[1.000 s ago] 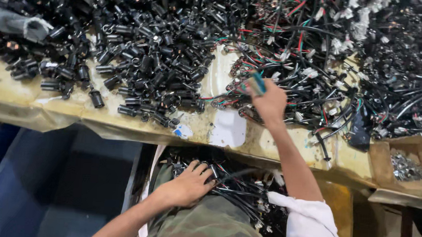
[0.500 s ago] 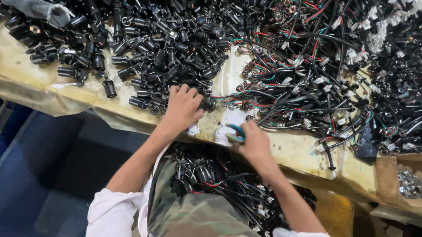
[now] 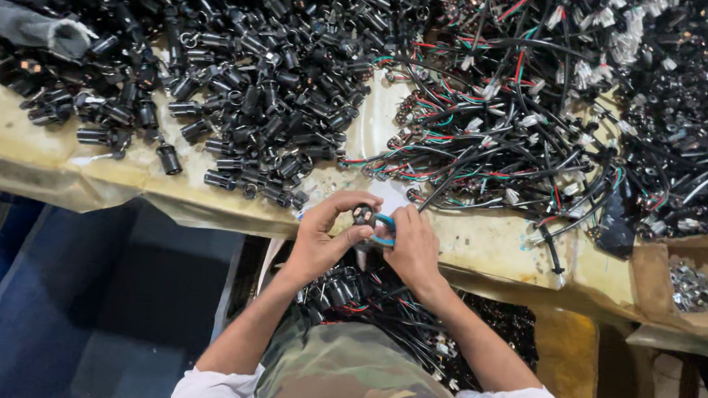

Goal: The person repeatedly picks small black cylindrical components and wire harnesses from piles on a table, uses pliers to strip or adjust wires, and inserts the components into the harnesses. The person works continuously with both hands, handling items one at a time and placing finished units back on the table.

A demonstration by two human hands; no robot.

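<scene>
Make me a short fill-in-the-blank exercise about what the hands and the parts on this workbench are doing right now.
1. The left hand pinches a small ____ socket part.
2. The right hand grips a tool with ____ handles.
3. The heap of black sockets lies to the ____ of the wire bundles.

Missing words: black; blue; left
</scene>
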